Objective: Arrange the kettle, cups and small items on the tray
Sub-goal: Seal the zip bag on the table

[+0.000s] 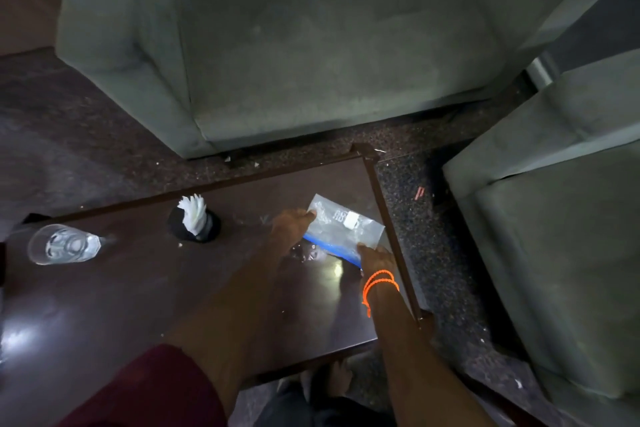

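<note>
Two bare arms reach out over the dark, glossy tabletop (145, 288), a maroon sleeve (152, 392) low on the left one and an orange beaded wristband (379, 282) looped round the right wrist. Right hand (377, 255) now, grip on the near corner of a clear plastic bag (346, 227); fingertips sit on the film, though whether they pinch it or just press it, I cannot tell. Left hand (294, 225) is at the bag's left end, fingers curled round that edge, holding it. That bag lies flat by the tabletop's far right corner, close to the raised wooden rim. Its long axis runs on a slant, from far-left to near-right. Thin, crinkly, see-through film, a blue strip along its near edge, a small white square on it beside some dark print too blurred to read. Over to the left, a round black holder (194, 226) stands upright with a fan of white tissue in it. Further left still, a clear drinking glass (64, 244). Beyond the tabletop, speckled dark floor (86, 135), then a boxy grey-green armchair (311, 45), soft matte fabric, and a second one (554, 218) off to the right.
</note>
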